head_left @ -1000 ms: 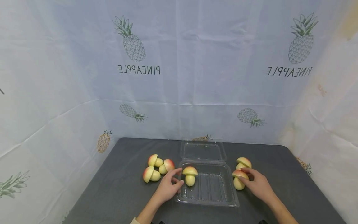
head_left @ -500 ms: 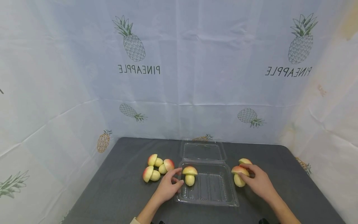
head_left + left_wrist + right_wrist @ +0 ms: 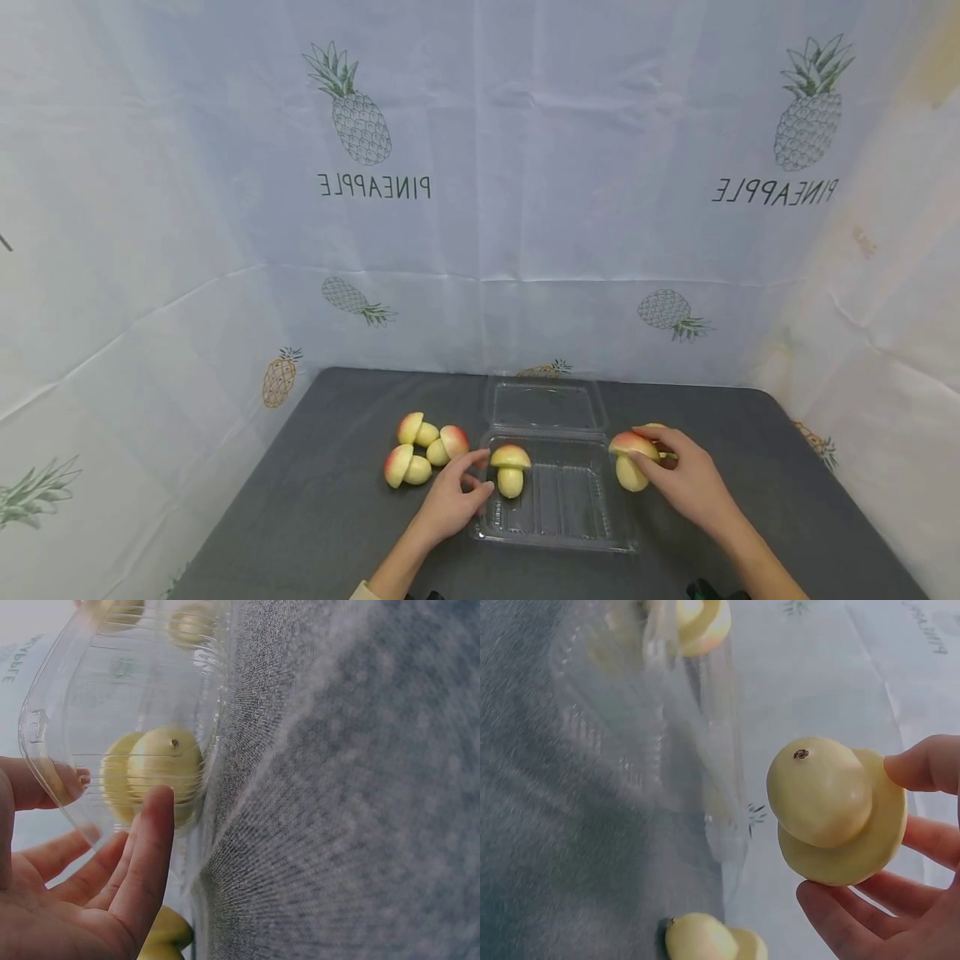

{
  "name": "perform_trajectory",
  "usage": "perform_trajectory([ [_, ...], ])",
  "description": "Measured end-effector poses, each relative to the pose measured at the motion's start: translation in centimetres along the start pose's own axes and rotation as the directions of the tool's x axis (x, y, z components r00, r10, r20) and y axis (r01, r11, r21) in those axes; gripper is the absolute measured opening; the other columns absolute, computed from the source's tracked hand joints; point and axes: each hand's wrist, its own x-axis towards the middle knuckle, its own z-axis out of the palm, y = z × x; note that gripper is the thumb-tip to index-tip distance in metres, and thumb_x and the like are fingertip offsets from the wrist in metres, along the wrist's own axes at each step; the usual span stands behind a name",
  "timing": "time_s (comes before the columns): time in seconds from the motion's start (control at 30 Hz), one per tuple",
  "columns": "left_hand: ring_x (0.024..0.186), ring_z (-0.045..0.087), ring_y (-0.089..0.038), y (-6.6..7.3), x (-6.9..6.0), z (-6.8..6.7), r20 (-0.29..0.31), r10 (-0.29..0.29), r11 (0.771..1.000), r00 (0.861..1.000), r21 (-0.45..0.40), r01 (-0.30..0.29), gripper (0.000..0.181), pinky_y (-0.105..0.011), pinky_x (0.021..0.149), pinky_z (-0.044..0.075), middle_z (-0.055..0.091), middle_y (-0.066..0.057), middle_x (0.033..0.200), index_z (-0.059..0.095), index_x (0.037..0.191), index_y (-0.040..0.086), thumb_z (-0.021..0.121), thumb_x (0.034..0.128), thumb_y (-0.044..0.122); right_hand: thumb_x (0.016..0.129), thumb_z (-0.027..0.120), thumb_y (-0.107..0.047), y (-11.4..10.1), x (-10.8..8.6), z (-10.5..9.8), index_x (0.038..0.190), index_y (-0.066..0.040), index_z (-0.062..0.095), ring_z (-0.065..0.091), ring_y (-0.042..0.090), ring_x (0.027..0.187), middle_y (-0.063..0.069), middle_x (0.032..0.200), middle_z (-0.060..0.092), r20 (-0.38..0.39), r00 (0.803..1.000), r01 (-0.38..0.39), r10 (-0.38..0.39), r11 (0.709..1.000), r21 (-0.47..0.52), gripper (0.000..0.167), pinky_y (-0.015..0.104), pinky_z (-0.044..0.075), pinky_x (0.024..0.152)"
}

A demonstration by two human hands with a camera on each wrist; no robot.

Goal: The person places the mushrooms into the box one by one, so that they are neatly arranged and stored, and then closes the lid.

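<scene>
My right hand [image 3: 686,479] holds a toy mushroom [image 3: 628,475] by its red-and-yellow cap, thumb on one side and fingers on the other. In the right wrist view the mushroom [image 3: 821,799] shows its pale stem end, raised beside the container. My left hand [image 3: 452,500] grips the left rim of the clear plastic container [image 3: 555,546]; its thumb crosses the rim in the left wrist view. One toy mushroom [image 3: 511,479] lies inside the container at the left. Behind my right hand, another mushroom [image 3: 657,426] is mostly hidden.
To the container's left, a group of toy mushrooms [image 3: 415,469] lies on the dark table [image 3: 315,517]. The container's clear lid [image 3: 547,406] is folded back behind it. White cloth [image 3: 525,225] printed with pineapples encloses the back and sides.
My right hand has lifted the nearer right-hand mushroom and moved it up and left towards the container's right edge. My left hand stays at the rim.
</scene>
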Motion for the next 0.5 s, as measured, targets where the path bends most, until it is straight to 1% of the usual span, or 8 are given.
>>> perform_trajectory([
  [0.13,0.071,0.063,-0.01,0.1,0.0,0.0,-0.004,0.004,1.0,1.0,-0.007,-0.004,0.053,-0.027,0.056,0.055,0.055,-0.02,0.127,0.052,0.144,0.0,0.069,0.0955,0.013,0.097,0.072,-0.031,-0.6,0.1,0.2,0.129,-0.014,0.068,0.062,0.017,0.105,0.005,0.122,0.066,0.007,1.0,0.015,-0.016,0.999,0.035,0.037,0.026,0.057,0.08],
  [0.27,0.069,0.063,-0.011,0.2,0.1,0.0,-0.014,0.0,1.0,1.0,0.009,0.0,0.053,-0.027,0.056,0.054,0.055,-0.02,0.127,0.052,0.144,-0.001,0.069,0.0947,0.012,0.097,0.071,-0.029,-1.3,0.4,0.8,0.132,-0.009,0.066,0.063,0.02,0.105,0.007,0.123,0.064,0.018,1.0,0.022,-0.023,0.997,0.08,0.04,0.027,0.057,0.081],
  [0.37,0.069,0.063,-0.01,0.1,0.1,-0.1,-0.014,-0.011,1.0,1.0,0.024,0.011,0.053,-0.027,0.057,0.055,0.055,-0.019,0.127,0.052,0.144,-0.001,0.069,0.0947,0.012,0.097,0.073,-0.028,-1.8,0.8,1.4,0.131,-0.008,0.067,0.06,0.023,0.107,0.007,0.121,0.064,0.018,0.999,0.039,-0.041,0.995,0.092,0.04,0.028,0.057,0.082],
  [0.5,0.069,0.063,-0.008,0.0,0.1,0.0,-0.007,-0.017,0.999,1.0,0.037,0.017,0.053,-0.027,0.057,0.055,0.056,-0.018,0.127,0.053,0.144,0.0,0.069,0.095,0.013,0.095,0.074,-0.026,-2.2,1.2,2.3,0.129,-0.007,0.068,0.059,0.024,0.107,0.006,0.12,0.066,0.017,0.998,0.058,-0.06,0.993,0.1,0.039,0.03,0.058,0.08],
])
